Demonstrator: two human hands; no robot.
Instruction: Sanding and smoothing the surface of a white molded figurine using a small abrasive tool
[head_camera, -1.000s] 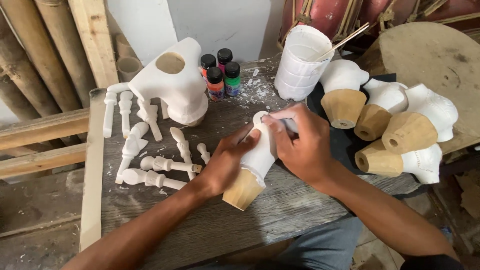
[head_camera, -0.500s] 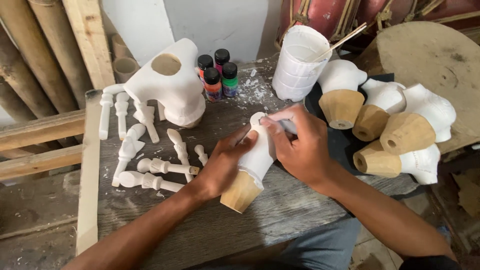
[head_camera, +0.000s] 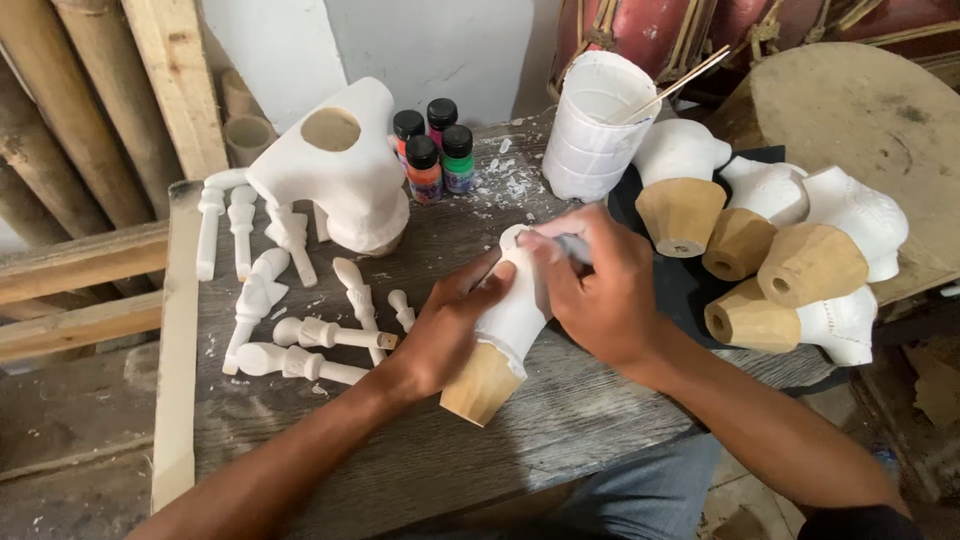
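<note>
Little is changing since before: my left hand (head_camera: 440, 335) is still gripping the white-coated wooden piece (head_camera: 505, 330) at table centre, right hand (head_camera: 600, 290) fingers pinching a brush; I'm keeping strokes steady.

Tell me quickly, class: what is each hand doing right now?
Left hand: closed around the white-painted wooden piece, steadying it.
Right hand: fingers closed on a small tool at the piece's top; what kind cannot be told.

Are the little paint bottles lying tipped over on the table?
No, the four paint bottles stand upright with caps on, behind the big white piece.
</note>
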